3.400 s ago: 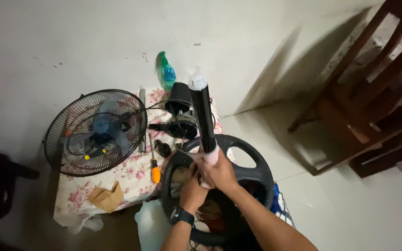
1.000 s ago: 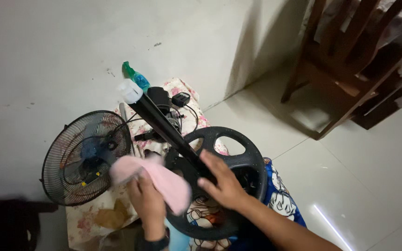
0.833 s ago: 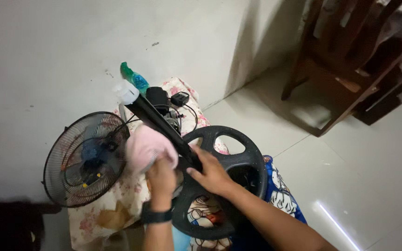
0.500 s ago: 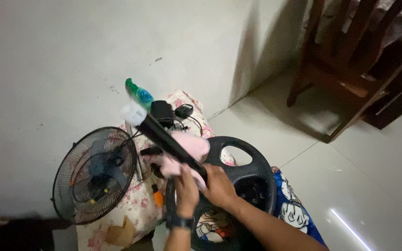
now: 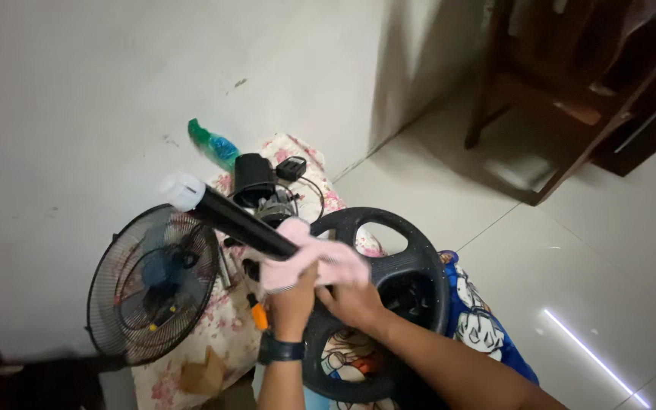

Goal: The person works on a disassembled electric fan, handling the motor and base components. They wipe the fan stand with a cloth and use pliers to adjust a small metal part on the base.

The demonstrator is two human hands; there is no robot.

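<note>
Wiping the black pole (image 5: pixel 241 224) with a pink cloth (image 5: pixel 309 262)

Since a second ago the cloth has slid back toward the round base (image 5: pixel 411 266); left hand (image 5: pixel 294 304) fingers wrap cloth and pole, right hand (image 5: pixel 354 300) closed on the pole's lower end

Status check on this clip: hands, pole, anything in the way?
Left hand presses pink cloth on black pole. Right hand holds pole beside it. Round fan base directly beneath.

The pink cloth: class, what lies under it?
The pink cloth wraps the black pole; the left hand grips beneath it. The covered pole section and where it joins the round base are hidden.
</note>
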